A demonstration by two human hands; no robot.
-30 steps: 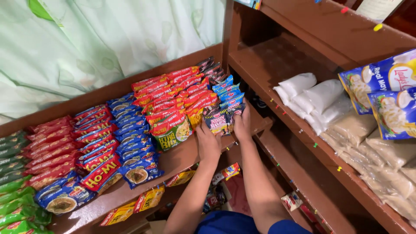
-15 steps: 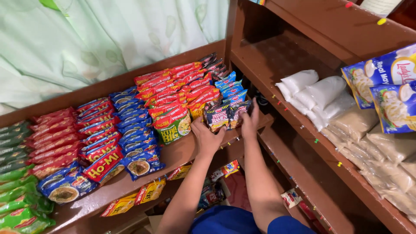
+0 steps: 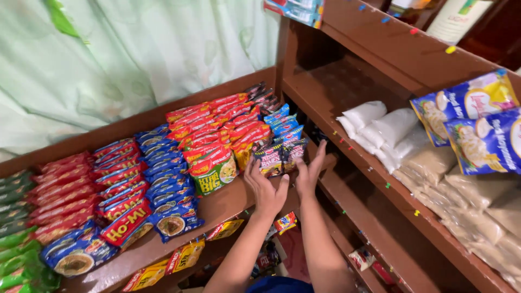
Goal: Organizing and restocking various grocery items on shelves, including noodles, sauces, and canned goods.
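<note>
**Hands ease off the dark noodle packets at the shelf's right end**

Both hands sit at the front of the wooden shelf [image 3: 228, 209], against the last row of packets. A second ago the palms were pressed flat on the dark packets [image 3: 279, 157]; now the left hand [image 3: 266, 190] is spread, fingers loose, just below and touching the front packet's lower edge. The right hand [image 3: 309, 171] stands open with fingers pointing up, its side against the packet's right edge, gripping nothing. The row looks squared up and standing (a judgement: the tidying of this stack seems nearly finished).

Counts, as far as visible:
- hands: two, one person
- dark packets at the front: two side by side, more behind hidden
- rows of packets on the shelf: roughly six or seven, red [image 3: 217, 116], blue [image 3: 165, 163], green [image 3: 19, 249]; single packets too overlapped to count
- white bags [image 3: 380, 127] on the side shelf: about four
- big blue-and-yellow bags [image 3: 472, 127]: two
</note>
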